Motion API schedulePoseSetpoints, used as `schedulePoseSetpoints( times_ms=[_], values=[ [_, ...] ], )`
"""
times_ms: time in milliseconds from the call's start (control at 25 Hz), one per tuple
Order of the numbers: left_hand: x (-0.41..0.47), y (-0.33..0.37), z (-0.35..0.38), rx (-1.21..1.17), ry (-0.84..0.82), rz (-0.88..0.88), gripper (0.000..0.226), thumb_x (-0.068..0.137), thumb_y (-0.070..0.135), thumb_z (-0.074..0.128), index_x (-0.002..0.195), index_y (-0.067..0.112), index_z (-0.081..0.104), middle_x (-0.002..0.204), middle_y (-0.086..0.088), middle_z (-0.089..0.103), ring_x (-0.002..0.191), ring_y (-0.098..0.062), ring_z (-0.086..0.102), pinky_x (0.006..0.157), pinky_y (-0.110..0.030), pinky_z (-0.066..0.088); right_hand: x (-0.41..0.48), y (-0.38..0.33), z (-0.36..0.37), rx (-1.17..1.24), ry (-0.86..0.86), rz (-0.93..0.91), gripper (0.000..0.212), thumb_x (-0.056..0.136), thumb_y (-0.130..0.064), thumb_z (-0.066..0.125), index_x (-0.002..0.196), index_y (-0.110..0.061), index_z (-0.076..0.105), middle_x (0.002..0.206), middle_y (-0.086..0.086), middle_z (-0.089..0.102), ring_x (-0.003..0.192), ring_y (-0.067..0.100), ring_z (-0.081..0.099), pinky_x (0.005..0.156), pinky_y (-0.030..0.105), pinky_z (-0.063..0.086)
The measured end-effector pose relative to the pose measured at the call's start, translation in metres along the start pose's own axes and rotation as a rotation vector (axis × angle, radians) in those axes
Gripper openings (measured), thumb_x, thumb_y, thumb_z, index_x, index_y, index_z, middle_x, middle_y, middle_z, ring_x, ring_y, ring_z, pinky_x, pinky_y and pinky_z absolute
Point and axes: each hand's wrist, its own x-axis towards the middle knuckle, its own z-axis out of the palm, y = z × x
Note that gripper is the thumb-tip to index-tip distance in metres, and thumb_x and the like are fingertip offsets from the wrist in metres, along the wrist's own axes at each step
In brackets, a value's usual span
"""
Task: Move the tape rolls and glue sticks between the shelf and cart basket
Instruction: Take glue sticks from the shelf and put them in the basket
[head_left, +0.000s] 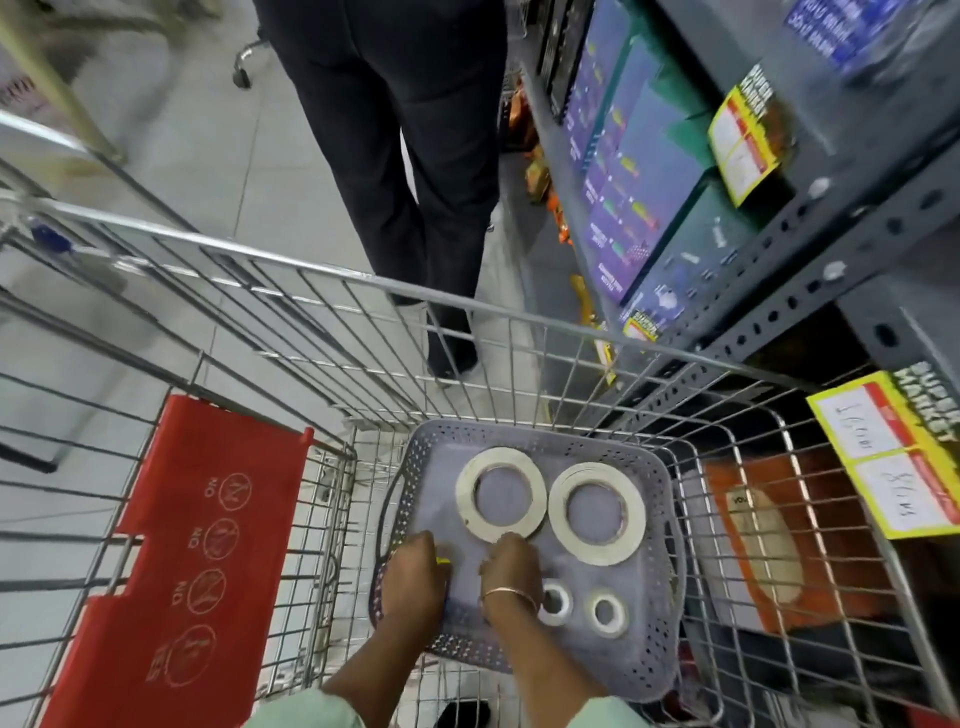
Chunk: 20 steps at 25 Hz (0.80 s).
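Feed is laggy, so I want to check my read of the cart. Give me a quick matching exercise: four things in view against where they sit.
Things:
1. large tape rolls
2. small tape rolls
3. red child-seat flap
4. yellow price tag

Places:
A. on the shelf edge, right of the cart
B. far half of the grey basket
C. left of the basket, on the cart
D. near half of the basket, right of the right hand

Pairs: 1-B, 2-D, 3-C, 4-A

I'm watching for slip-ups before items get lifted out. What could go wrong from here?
The left hand hides something yellow, possibly a glue stick, so its grip is uncertain. The right hand sits beside the large tape roll and could nudge it. A person's legs stand close ahead of the cart.
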Motion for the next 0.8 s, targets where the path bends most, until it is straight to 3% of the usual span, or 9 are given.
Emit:
schedulePoseSetpoints(
  times_ms=[160,240,360,440,480,560,640,720,800],
  values=[
    [0.013,0.046,-0.001,0.242,0.011,0.337,0.043,0.084,0.024,0.063,0.121,0.014,0.045,0.132,-0.006,0.047,0.118,-0.026,0.047,0.091,-0.038,0.044,0.018,0.023,-0.061,-0.223,0.273,-0.198,0.028,0.093,-0.007,0.047,0.119,-0.009,0.055,0.130,0.010,0.053,0.128,0.024,0.042,0.099,0.034,0.042],
    [0.019,0.064,0.013,0.313,-0.010,0.421,0.043,0.084,0.021,0.060,0.123,0.012,0.043,0.137,-0.008,0.043,0.123,-0.028,0.042,0.093,-0.039,0.041,0.027,0.039,-0.075,-0.314,0.288,-0.221,0.031,0.094,-0.013,0.050,0.125,-0.010,0.049,0.136,0.008,0.046,0.134,0.024,0.035,0.106,0.034,0.039],
    [0.018,0.069,0.028,0.422,-0.014,0.507,0.034,0.082,0.016,0.062,0.114,0.010,0.053,0.120,-0.010,0.055,0.111,-0.030,0.053,0.087,-0.039,0.046,0.036,0.061,-0.074,-0.424,0.235,-0.233,0.034,0.094,-0.012,0.051,0.127,-0.008,0.047,0.138,0.011,0.044,0.134,0.026,0.037,0.107,0.035,0.039],
    [0.018,0.068,0.033,0.464,-0.013,0.538,0.026,0.067,0.011,0.077,0.090,0.009,0.065,0.091,-0.010,0.067,0.085,-0.028,0.066,0.067,-0.035,0.054,0.036,0.068,-0.068,-0.508,0.219,-0.258,0.031,0.095,-0.010,0.046,0.126,-0.006,0.051,0.136,0.012,0.048,0.132,0.026,0.038,0.108,0.035,0.037],
    [0.020,0.067,0.038,0.467,-0.004,0.545,0.021,0.068,0.007,0.075,0.086,0.008,0.065,0.088,-0.011,0.067,0.083,-0.029,0.066,0.065,-0.036,0.053,0.034,0.070,-0.068,-0.543,0.210,-0.273,0.030,0.095,-0.010,0.046,0.123,-0.005,0.054,0.132,0.013,0.051,0.130,0.026,0.041,0.107,0.035,0.038],
    [0.024,0.064,0.041,0.416,-0.013,0.497,0.020,0.085,0.004,0.052,0.103,0.006,0.059,0.108,-0.014,0.062,0.103,-0.033,0.057,0.081,-0.042,0.047,0.032,0.069,-0.069,-0.593,0.274,-0.354,0.022,0.078,-0.016,0.070,0.097,-0.005,0.072,0.104,0.013,0.070,0.106,0.023,0.063,0.090,0.028,0.052],
    [0.027,0.062,0.041,0.349,-0.003,0.485,0.024,0.090,0.004,0.041,0.108,0.007,0.057,0.115,-0.013,0.058,0.112,-0.030,0.051,0.088,-0.041,0.042,0.027,0.064,-0.076,-0.659,0.337,-0.413,0.026,0.047,-0.018,0.090,0.063,-0.005,0.075,0.069,0.011,0.073,0.073,0.017,0.072,0.065,0.019,0.058],
    [0.019,0.065,0.027,0.292,0.015,0.468,0.020,0.089,0.001,0.042,0.100,0.005,0.059,0.111,-0.013,0.059,0.108,-0.029,0.053,0.083,-0.040,0.043,0.013,0.057,-0.092,-0.625,0.217,-0.393,0.018,0.076,-0.008,0.070,0.092,-0.001,0.072,0.100,0.017,0.070,0.102,0.023,0.064,0.089,0.028,0.052],
    [0.006,0.070,0.006,0.281,0.016,0.475,0.017,0.087,-0.002,0.045,0.093,0.004,0.059,0.107,-0.012,0.060,0.104,-0.027,0.054,0.079,-0.038,0.044,0.003,0.055,-0.099,-0.617,0.232,-0.415,0.031,0.092,0.003,0.040,0.117,0.002,0.059,0.126,0.020,0.056,0.124,0.027,0.047,0.106,0.039,0.038]
  ],
)
